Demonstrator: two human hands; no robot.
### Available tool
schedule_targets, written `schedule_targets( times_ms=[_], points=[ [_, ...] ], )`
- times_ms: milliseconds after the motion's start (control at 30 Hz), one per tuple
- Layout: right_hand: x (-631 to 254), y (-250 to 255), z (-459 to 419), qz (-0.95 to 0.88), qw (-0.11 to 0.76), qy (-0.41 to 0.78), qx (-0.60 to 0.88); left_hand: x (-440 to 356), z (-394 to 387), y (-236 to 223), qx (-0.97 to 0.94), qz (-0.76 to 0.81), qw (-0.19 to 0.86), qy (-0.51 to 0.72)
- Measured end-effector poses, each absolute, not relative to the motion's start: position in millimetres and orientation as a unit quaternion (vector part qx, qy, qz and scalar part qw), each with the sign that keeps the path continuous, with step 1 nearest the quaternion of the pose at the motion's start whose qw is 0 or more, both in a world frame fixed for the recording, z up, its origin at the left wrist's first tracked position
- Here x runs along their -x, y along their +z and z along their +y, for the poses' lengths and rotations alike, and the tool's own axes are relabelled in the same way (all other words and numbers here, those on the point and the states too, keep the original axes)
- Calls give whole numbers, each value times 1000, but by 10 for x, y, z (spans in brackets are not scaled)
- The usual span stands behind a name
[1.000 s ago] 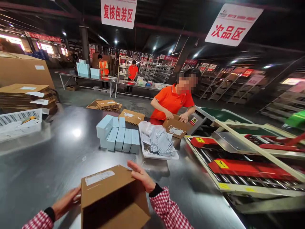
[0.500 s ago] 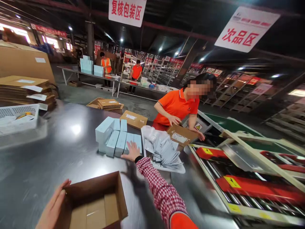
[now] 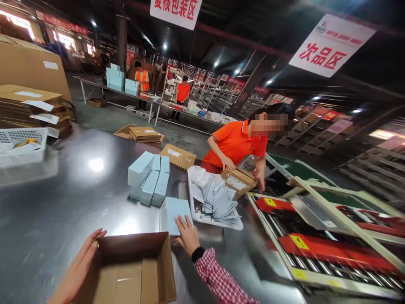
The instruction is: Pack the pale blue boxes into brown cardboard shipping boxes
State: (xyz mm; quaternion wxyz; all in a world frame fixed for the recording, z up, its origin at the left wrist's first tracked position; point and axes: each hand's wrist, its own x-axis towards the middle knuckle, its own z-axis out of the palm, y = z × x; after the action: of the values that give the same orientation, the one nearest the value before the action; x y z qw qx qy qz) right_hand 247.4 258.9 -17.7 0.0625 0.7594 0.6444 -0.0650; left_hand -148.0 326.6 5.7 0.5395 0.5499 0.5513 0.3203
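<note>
An open cardboard box [image 3: 148, 278] stands at the lower left, its inside bare. My left hand [image 3: 80, 261] grips its left wall near the back corner. Just behind the box, my right hand [image 3: 187, 233] grasps light blue boxes [image 3: 178, 212], apparently two side by side, with my fingers over the near end. The far side of that grip is hidden. Farther back on the metal table, several more light blue boxes [image 3: 148, 179] stand in a cluster. Right of them is a white basket [image 3: 218, 223] of small flat white packets [image 3: 218, 198].
A co-worker in orange [image 3: 238, 141] handles a closed carton [image 3: 237, 181] across the table. A roller conveyor [image 3: 335, 261] runs along the right. Flattened cartons [image 3: 31, 107] and a white crate [image 3: 25, 154] stand at left. More cardboard [image 3: 179, 157] lies at the far edge.
My right hand has drawn light blue boxes out of the cluster towards the open cardboard box. My left hand stays on that box. The co-worker's carton has turned and shifted slightly left.
</note>
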Motion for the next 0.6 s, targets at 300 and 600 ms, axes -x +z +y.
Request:
schedule_targets(
  times_ms=[300, 600],
  points=[
    [-3009, 232, 1016, 699, -158, 22, -697, 1309, 3205, 260, -602, 489, 554, 301],
    [-2846, 1690, 723, 834, -292, 299, -359, 340, 2268, 421, -590, 473, 552, 351]
  ],
)
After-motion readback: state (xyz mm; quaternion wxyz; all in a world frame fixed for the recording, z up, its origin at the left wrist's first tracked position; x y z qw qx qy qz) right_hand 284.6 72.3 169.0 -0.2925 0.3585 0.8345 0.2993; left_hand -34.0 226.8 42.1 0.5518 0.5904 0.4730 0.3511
